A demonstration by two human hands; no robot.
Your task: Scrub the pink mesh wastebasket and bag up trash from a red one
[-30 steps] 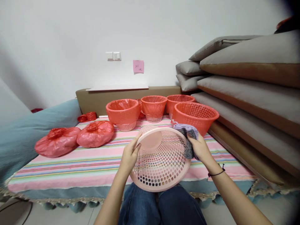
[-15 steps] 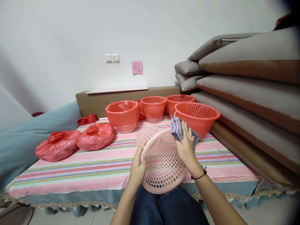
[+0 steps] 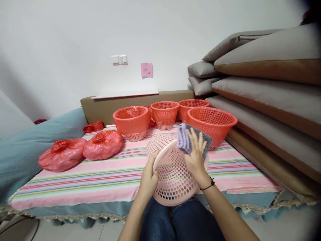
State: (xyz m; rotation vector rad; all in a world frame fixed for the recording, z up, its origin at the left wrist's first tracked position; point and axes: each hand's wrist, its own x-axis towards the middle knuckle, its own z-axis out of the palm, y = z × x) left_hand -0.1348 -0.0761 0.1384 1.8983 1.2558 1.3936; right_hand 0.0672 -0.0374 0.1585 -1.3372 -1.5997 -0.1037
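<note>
Pinching the basket (image 3: 175, 169) by the sofa's (image 3: 75, 207) front edge, left grip (image 3: 149, 175) flanks right grip (image 3: 195, 160), earlier curled, now splayed against cloth (image 3: 183, 139).

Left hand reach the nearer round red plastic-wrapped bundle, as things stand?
Probably yes, once the left hand lets go of the pale-pink perforated plastic basket: only striped pink cloth shows between that hand and the nearer red bundle.
</note>
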